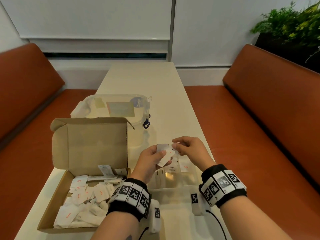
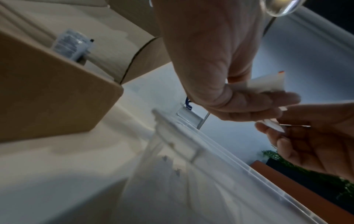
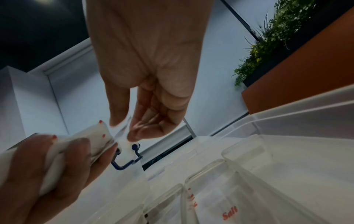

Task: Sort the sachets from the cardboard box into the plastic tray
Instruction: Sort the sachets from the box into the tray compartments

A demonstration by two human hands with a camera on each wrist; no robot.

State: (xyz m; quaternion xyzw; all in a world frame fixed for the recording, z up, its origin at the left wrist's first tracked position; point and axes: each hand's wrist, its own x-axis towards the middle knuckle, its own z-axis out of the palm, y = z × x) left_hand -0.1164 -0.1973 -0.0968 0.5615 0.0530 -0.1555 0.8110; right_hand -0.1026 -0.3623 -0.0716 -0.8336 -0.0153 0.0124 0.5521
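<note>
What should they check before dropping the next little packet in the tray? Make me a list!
1. Left hand holds the bunch of sachets: ok.
2. Right hand pinches just one sachet: cannot tell.
3. That sachet's label is readable: cannot tell.
4. Plastic tray sits below the hands: ok.
5. Salt compartment is open and reachable: ok.
6. Cardboard box still has sachets waiting: ok.

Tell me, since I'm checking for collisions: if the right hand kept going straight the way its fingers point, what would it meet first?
Most likely the bundle of sachets gripped by the left hand. The right hand points leftward and its fingertips already pinch one sachet at the bundle's edge. Depth is unclear, but nothing else lies between.
</note>
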